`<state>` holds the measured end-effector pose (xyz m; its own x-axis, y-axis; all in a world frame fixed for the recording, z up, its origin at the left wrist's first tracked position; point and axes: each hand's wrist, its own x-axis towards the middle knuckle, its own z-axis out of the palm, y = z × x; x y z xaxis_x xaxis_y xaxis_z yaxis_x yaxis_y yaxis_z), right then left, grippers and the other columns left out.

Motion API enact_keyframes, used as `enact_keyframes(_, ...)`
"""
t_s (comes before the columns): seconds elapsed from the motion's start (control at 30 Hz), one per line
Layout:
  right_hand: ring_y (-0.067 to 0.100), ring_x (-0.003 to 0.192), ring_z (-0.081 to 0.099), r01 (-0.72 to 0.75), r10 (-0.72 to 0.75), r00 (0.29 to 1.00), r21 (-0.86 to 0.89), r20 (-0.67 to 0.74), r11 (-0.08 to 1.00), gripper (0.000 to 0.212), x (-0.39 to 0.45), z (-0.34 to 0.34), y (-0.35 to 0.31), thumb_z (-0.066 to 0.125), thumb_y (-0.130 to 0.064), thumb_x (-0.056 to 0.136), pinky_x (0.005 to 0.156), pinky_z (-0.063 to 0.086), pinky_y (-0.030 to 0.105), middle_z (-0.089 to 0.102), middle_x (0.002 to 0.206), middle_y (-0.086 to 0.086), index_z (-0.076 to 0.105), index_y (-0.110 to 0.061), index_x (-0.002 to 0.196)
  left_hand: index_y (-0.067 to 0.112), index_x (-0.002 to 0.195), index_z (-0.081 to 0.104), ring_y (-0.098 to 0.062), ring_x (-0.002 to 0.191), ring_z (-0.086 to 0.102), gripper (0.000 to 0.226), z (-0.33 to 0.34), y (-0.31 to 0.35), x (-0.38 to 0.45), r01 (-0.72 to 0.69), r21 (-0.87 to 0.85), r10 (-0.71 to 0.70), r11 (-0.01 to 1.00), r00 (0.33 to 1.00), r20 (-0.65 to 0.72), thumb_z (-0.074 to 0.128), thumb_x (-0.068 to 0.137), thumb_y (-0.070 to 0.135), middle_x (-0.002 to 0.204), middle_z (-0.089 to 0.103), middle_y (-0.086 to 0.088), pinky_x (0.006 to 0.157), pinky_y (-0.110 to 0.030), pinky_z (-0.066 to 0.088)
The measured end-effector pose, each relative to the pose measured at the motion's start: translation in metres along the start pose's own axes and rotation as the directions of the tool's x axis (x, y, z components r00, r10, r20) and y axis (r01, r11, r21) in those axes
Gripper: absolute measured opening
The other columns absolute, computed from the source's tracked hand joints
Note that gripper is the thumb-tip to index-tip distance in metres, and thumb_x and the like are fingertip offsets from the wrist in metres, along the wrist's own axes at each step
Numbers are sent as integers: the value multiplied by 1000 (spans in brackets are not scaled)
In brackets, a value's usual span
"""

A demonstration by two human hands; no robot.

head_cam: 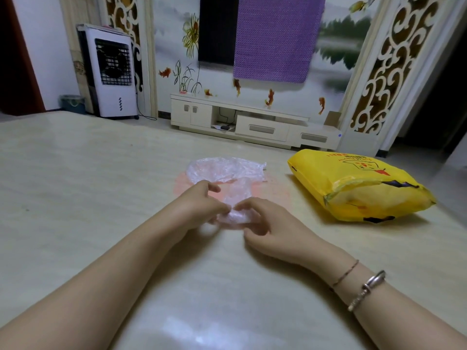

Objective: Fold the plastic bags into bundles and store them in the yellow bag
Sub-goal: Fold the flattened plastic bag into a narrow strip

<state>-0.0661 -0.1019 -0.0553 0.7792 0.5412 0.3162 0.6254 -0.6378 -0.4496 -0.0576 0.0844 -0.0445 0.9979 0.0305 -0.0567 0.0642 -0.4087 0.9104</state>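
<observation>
Clear plastic bag lies mid-table, half gathered into a strip, its near end pinched by left hand and right hand; bundling unfinished, storage in yellow bag at right pending.

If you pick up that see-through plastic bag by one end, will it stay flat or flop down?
Probably flop: the clear plastic bag looks thin and crinkled. It likely weighs almost nothing and may slip, so both the left hand and right hand pinch it.
</observation>
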Motion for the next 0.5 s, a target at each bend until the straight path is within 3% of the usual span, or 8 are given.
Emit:
enact_keyframes(0.17, 13, 99, 56, 15, -16, 998, -16, -61, 1000, 29, 7, 2, 4, 57, -11, 80, 86, 45, 30, 65, 104, -6, 61, -20, 108, 20, 120, 55, -13, 66, 60, 46, -7, 6, -14, -20, -59, 23, 998, 999, 35, 76, 80, 18, 88, 66, -3, 63, -20, 45)
enact_keyframes(0.3, 11, 89, 61, -17, 24, 993, 59, -115, 998, 25, 8, -1, 5, 54, -8, 79, 83, 49, 37, 67, 91, -9, 64, -22, 96, 22, 122, 53, 2, 65, 49, 57, -3, 6, -21, -184, 113, 184, 976, 983, 13, 81, 72, 17, 112, 54, 6, 53, -4, 37)
enact_keyframes(0.4, 18, 83, 66, -49, 74, 990, 191, -123, 980, 20, 2, -5, 2, 54, -15, 80, 74, 53, 36, 67, 89, -10, 57, -30, 92, 19, 109, 60, 8, 55, 50, 50, 2, 7, -22, -251, 113, 244, 961, 967, 67, 82, 65, 17, 108, 61, 8, 54, -5, 39)
enact_keyframes(0.5, 19, 78, 64, -81, 122, 983, 281, -134, 956, 19, -2, -10, 0, 60, -16, 81, 57, 42, 21, 69, 83, -6, 51, -29, 92, 13, 92, 65, -2, 59, 57, 32, 3, 6, -19, -233, 49, 230, 971, 971, 68, 72, 61, 20, 89, 67, 1, 58, -19, 47)
